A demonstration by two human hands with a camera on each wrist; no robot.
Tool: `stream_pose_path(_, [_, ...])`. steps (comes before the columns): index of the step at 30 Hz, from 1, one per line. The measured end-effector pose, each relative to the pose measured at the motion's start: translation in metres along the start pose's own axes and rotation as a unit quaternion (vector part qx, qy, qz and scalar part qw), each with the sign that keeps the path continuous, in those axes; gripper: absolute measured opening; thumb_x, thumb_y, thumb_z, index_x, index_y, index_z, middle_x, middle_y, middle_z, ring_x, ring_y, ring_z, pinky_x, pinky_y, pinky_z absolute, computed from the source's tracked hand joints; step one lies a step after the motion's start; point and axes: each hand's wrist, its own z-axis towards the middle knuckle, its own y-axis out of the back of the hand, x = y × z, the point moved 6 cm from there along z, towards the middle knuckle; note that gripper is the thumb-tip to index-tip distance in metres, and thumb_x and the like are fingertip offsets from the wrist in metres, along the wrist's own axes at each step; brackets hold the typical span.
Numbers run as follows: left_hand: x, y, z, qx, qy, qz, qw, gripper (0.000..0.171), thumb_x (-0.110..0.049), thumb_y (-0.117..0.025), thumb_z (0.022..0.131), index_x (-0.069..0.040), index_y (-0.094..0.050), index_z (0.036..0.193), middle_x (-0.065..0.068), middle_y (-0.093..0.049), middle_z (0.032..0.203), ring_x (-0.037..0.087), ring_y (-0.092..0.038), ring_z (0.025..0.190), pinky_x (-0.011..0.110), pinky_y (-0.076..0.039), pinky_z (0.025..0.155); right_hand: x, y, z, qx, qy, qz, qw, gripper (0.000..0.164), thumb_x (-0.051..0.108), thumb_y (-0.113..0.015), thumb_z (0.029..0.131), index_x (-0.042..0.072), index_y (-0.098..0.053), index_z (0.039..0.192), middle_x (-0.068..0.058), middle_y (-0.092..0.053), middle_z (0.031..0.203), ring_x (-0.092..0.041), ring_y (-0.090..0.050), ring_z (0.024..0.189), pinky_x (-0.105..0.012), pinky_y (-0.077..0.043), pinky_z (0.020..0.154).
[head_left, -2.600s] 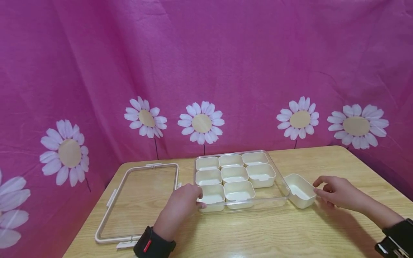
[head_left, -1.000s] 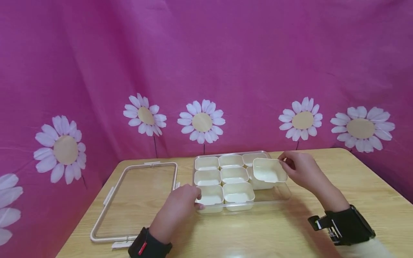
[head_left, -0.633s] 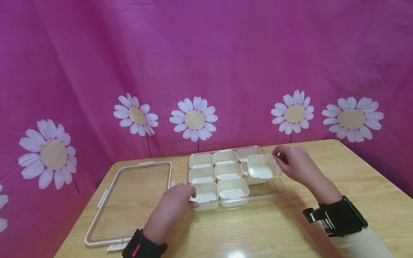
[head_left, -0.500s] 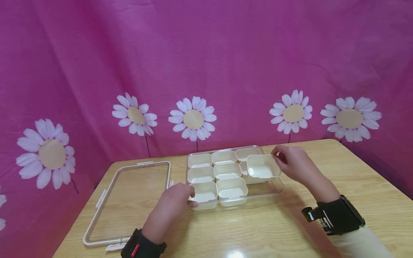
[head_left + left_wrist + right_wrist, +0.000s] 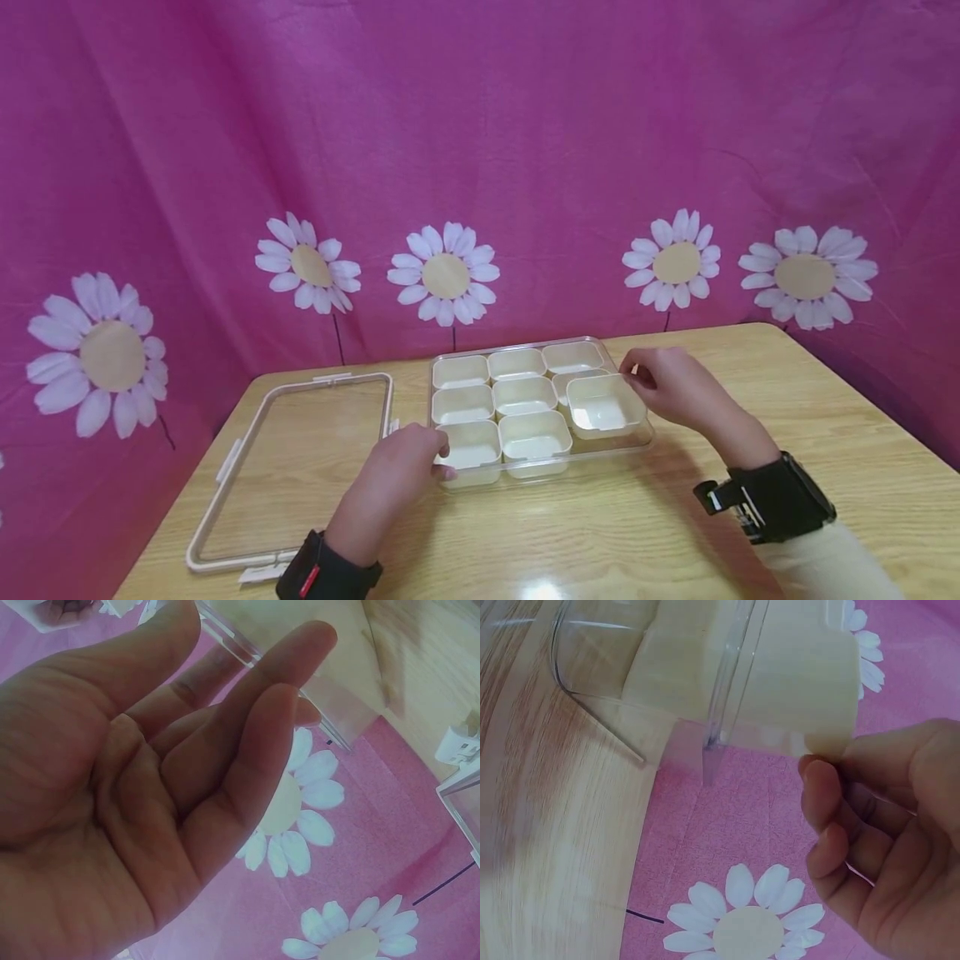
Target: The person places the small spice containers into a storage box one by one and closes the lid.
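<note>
In the head view, a clear box (image 5: 600,466) holds rows of cream bins (image 5: 525,396). My left hand (image 5: 397,467) is at its near left corner, thumb and fingers apart around the wall; the left wrist view shows the fingers (image 5: 225,765) lightly bent beside the clear wall. With thumb and fingertips, my right hand (image 5: 678,387) pinches the right rim of one cream bin (image 5: 606,406). That bin is slightly raised at the box's near right part and partly hides the bin behind it. The right wrist view shows the pinch at the bin's edge (image 5: 802,690).
A clear lid (image 5: 300,467) with a cream frame and clips lies on the wooden table (image 5: 600,542) left of the box. Behind the table hangs a pink cloth (image 5: 525,125) with daisies.
My right hand took the cream bin from the table right of the box and carried it left over the box. It has just lowered and moved nearer. The left hand stays at the corner.
</note>
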Motion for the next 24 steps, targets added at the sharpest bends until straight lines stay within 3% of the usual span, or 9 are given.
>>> stream_pose_path(14, [-0.001, 0.000, -0.001, -0.005, -0.005, -0.003, 1.0000, 0.022, -0.019, -0.085, 0.080, -0.004, -0.072, 0.088, 0.007, -0.069, 0.080, 0.022, -0.063, 0.073, 0.040, -0.052, 0.066, 0.001, -0.016, -0.003, 0.068, 0.025, 0.008, 0.997, 0.013, -0.004, -0.068, 0.086, 0.008, -0.070, 0.083, 0.006, -0.055, 0.064, -0.007, -0.046, 0.059, -0.026, -0.041, 0.055])
stream_pose_path(24, [-0.002, 0.001, -0.001, 0.001, 0.003, 0.003, 1.0000, 0.022, -0.020, -0.085, 0.081, -0.004, -0.072, 0.090, 0.008, -0.070, 0.082, 0.022, -0.064, 0.075, 0.040, -0.053, 0.067, 0.000, -0.022, -0.003, 0.074, 0.022, -0.010, 0.997, 0.015, -0.005, -0.065, 0.085, 0.009, -0.069, 0.081, 0.006, -0.055, 0.065, -0.008, -0.047, 0.060, -0.027, -0.041, 0.056])
